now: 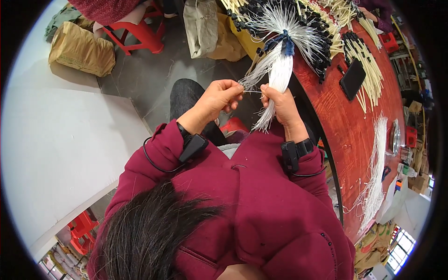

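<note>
A thick bundle of white strings [281, 70] hangs off the red table's edge, tied round with a dark blue cloth strip [279, 43]. My right hand [285, 108] is closed round its lower part, thumb on top, with loose ends trailing below the fist. A thin white strand [252, 92] stretches between my two hands. My left hand [221, 99] pinches that strand's other end between thumb and forefinger. Beside the bundle, a looser tuft of strings [255, 73] hangs to the left. Above the tie, the strings fan out toward black-tipped sticks.
The red table [336, 135] curves along my right. On it lie pale sticks with black tips [361, 60], a black phone [353, 79] and another bundle of white strings [374, 182]. A white surface [70, 149] is on my left. A red stool [140, 35] and sacks [83, 49] stand ahead.
</note>
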